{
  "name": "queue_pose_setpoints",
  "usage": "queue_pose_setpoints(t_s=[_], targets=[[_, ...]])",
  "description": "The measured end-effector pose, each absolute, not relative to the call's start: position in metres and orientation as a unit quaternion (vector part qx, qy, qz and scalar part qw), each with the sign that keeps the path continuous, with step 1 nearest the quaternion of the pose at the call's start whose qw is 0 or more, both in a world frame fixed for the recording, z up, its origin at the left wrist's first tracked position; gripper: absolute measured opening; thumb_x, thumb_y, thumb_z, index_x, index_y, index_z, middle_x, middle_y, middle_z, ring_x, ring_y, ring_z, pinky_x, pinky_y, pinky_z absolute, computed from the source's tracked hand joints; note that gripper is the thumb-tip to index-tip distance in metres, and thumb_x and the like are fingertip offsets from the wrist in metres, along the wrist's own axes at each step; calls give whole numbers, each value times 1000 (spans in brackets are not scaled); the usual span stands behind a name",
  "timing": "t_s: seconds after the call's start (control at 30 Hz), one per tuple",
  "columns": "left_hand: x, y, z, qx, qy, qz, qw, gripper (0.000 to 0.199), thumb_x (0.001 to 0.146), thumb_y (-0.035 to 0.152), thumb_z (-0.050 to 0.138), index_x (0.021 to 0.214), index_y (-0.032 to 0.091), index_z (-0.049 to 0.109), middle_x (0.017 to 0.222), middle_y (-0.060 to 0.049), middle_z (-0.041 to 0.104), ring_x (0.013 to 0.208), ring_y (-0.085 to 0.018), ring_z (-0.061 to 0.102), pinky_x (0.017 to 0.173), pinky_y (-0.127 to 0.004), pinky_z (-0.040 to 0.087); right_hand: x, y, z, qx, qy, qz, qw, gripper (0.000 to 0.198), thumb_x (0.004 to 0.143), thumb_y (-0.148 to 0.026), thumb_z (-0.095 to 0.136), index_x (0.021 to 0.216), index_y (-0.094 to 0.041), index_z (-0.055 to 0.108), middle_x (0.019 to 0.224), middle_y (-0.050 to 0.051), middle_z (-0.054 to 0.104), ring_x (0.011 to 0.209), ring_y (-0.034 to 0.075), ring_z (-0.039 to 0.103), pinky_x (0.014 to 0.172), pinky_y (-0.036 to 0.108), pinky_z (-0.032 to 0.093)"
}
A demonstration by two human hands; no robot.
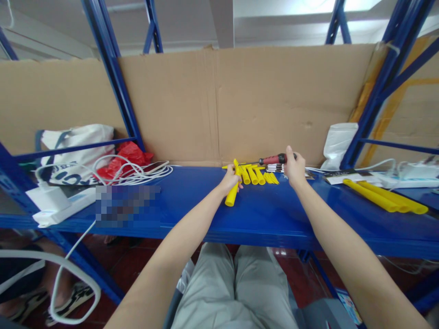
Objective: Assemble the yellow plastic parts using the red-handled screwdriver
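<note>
My left hand is closed around a yellow plastic tube with a narrower top, held tilted above the blue shelf. My right hand grips the red-and-black handle of a screwdriver. Its thin shaft points left and reaches the top of the yellow tube; whether the tip touches it I cannot tell. Just right of my left hand lie several similar yellow pieces. Small flat yellow pieces rest beside them, with several thin white-and-dark sticks behind.
Three long yellow tubes lie on the right of the blue shelf. Cardboard stands behind. At left are a power strip, coiled white cable, a red bag and a cloth bag. Blue posts flank the shelf.
</note>
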State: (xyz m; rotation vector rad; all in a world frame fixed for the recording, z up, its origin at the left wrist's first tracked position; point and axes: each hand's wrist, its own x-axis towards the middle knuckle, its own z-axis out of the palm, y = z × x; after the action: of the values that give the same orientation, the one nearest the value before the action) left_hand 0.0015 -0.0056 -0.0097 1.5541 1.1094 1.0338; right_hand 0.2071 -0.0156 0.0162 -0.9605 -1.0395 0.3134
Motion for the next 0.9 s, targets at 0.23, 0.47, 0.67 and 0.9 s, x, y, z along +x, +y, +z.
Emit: queue_pose_setpoints(t_s=[0.23, 0.47, 0.67, 0.9], targets=[[2, -5, -10, 633, 455, 423, 461, 46, 74, 2, 46, 107, 26, 26, 90, 4, 54, 39, -3, 49, 37, -16, 39, 205, -17, 17, -439, -468, 196, 742, 37, 71, -56, 59, 79, -22, 46, 51, -7, 45, 40, 10, 41, 36, 23, 28], [1, -4, -12, 638, 455, 422, 456, 42, 76, 5, 48, 105, 26, 26, 88, 4, 52, 40, -2, 49, 37, -15, 38, 204, -20, 18, -444, -460, 178, 748, 38, 69, -57, 61, 75, -22, 47, 48, -8, 42, 40, 9, 39, 37, 23, 29], [2, -3, -11, 636, 460, 422, 455, 43, 76, 8, 52, 105, 27, 26, 86, 5, 51, 40, -2, 49, 40, -16, 40, 205, -18, 17, -444, -466, 183, 743, 41, 70, -61, 58, 75, -23, 45, 48, -7, 43, 39, 10, 40, 36, 23, 26], [1, -5, -10, 637, 455, 423, 456, 45, 74, 2, 45, 107, 27, 25, 87, 5, 50, 39, -3, 49, 37, -17, 39, 204, -20, 19, -446, -464, 159, 749, 35, 72, -55, 58, 73, -22, 45, 46, -8, 40, 38, 10, 39, 37, 23, 28]])
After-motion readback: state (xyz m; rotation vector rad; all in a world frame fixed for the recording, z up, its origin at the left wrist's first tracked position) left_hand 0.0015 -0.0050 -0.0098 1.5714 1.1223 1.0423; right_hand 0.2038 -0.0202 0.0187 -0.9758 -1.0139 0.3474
